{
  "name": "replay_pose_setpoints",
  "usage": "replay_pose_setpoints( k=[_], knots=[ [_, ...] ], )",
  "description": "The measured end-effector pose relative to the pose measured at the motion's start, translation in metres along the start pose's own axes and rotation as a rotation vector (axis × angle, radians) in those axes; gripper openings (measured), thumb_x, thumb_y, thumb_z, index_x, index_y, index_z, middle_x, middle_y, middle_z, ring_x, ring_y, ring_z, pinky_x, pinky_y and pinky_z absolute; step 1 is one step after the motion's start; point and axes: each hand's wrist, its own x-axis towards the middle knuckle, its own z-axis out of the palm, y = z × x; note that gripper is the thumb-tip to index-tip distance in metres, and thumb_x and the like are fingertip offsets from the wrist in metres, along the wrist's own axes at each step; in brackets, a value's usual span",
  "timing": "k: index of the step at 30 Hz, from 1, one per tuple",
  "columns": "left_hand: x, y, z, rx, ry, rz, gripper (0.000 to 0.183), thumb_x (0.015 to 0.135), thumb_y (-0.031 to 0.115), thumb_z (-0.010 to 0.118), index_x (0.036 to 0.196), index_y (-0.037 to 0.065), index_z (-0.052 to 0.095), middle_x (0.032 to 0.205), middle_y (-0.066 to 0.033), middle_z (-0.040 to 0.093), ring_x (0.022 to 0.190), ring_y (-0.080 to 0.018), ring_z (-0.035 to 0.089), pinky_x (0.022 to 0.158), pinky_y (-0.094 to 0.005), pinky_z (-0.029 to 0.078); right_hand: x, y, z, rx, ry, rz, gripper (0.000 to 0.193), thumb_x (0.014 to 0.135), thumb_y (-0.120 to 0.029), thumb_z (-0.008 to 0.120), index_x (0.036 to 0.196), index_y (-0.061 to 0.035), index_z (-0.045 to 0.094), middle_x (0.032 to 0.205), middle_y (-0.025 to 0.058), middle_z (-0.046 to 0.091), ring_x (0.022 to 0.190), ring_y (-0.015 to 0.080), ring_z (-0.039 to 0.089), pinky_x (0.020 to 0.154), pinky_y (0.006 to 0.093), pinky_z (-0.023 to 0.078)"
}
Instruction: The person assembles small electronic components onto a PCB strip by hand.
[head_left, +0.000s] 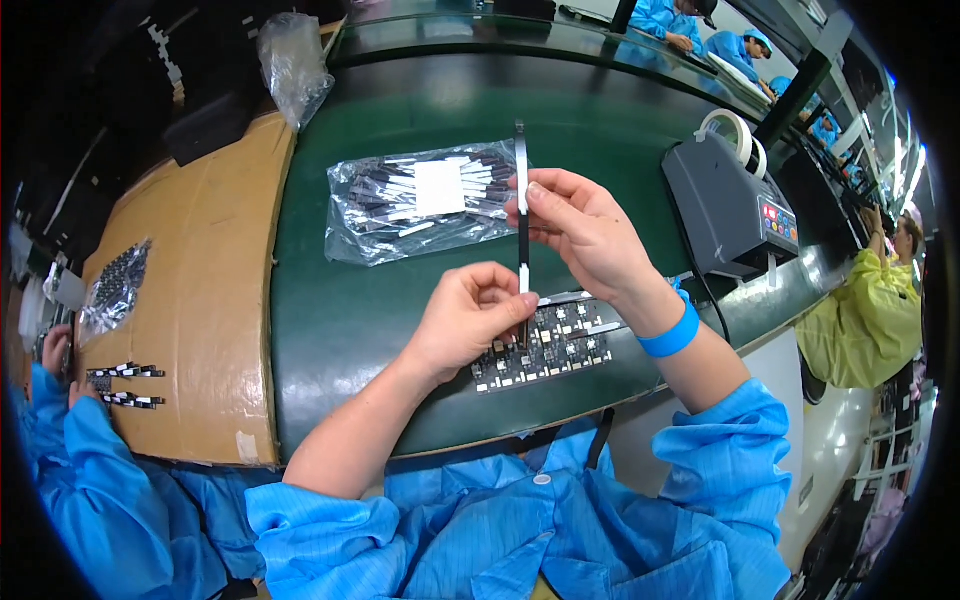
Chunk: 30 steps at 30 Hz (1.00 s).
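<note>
A long, narrow black-and-white strip stands upright between my hands, apparently a flat flexible part. My left hand pinches its lower end between thumb and fingers. Higher up, my right hand grips the same strip, thumb on its white section, with a blue band round the wrist. Below the hands lies a dark panel covered with small rectangular parts in rows; the left hand covers its far left corner. A clear plastic bag of similar black-and-white strips rests just beyond, a white label on top.
A grey tape dispenser with rolls stands at the right on the green table. Cardboard covers the left, bearing a small bag of dark parts and several strips. A co-worker's hands are at the far left.
</note>
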Motion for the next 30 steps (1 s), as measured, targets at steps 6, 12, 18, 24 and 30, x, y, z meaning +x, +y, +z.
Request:
replay_pose_setpoints(
  k=[6,12,18,24,30],
  knots=[
    [-0.001,-0.005,0.003,0.045,-0.033,-0.046,0.013,0.07,0.01,0.056,0.07,0.0,0.047,0.057,-0.0019,0.051,0.047,-0.0045,0.046,0.042,-0.0154,0.037,0.006,-0.008,0.004,-0.023,0.013,-0.086,0.022,0.075,-0.015,0.049,0.091,-0.0003,0.047,0.075,0.0051,0.055,0.068,0.0084,0.051,0.058,0.0195,0.039],
    [-0.001,-0.004,0.002,0.042,-0.066,-0.043,0.012,0.072,0.011,0.053,0.072,0.0,0.047,0.06,-0.0023,0.051,0.048,-0.0049,0.046,0.043,-0.0159,0.038,0.007,-0.014,0.004,-0.093,0.085,-0.15,0.02,0.074,-0.014,0.05,0.088,-0.0003,0.046,0.072,0.0055,0.056,0.064,0.0084,0.051,0.057,0.0187,0.038],
    [-0.001,0.0,-0.001,0.04,-0.023,-0.101,0.012,0.073,0.012,0.051,0.073,0.001,0.048,0.063,-0.0033,0.052,0.051,-0.0068,0.048,0.046,-0.0174,0.04,-0.005,-0.016,-0.024,-0.084,0.266,-0.162,0.018,0.072,-0.016,0.052,0.083,-0.0046,0.044,0.071,0.0054,0.056,0.062,0.0086,0.053,0.054,0.0181,0.04],
    [0.001,-0.002,0.001,0.722,0.043,0.203,0.012,0.071,0.01,0.053,0.069,-0.001,0.052,0.057,-0.0026,0.052,0.048,-0.0056,0.046,0.043,-0.018,0.037,-0.024,-0.013,-0.053,-0.994,0.551,-0.762,0.028,0.067,-0.017,0.057,0.088,-0.0032,0.044,0.094,0.0085,0.046,0.083,0.0178,0.046,0.071,0.0311,0.037],
    [-0.001,0.0,0.0,0.718,0.007,0.201,0.013,0.068,0.011,0.054,0.067,-0.002,0.052,0.055,-0.0077,0.052,0.05,-0.011,0.05,0.047,-0.0238,0.039,-0.03,-0.008,-0.025,-1.207,-0.508,-0.197,0.019,0.068,-0.018,0.055,0.082,-0.0057,0.053,0.072,0.0069,0.055,0.068,0.0199,0.053,0.081,0.0394,0.03]
  ],
)
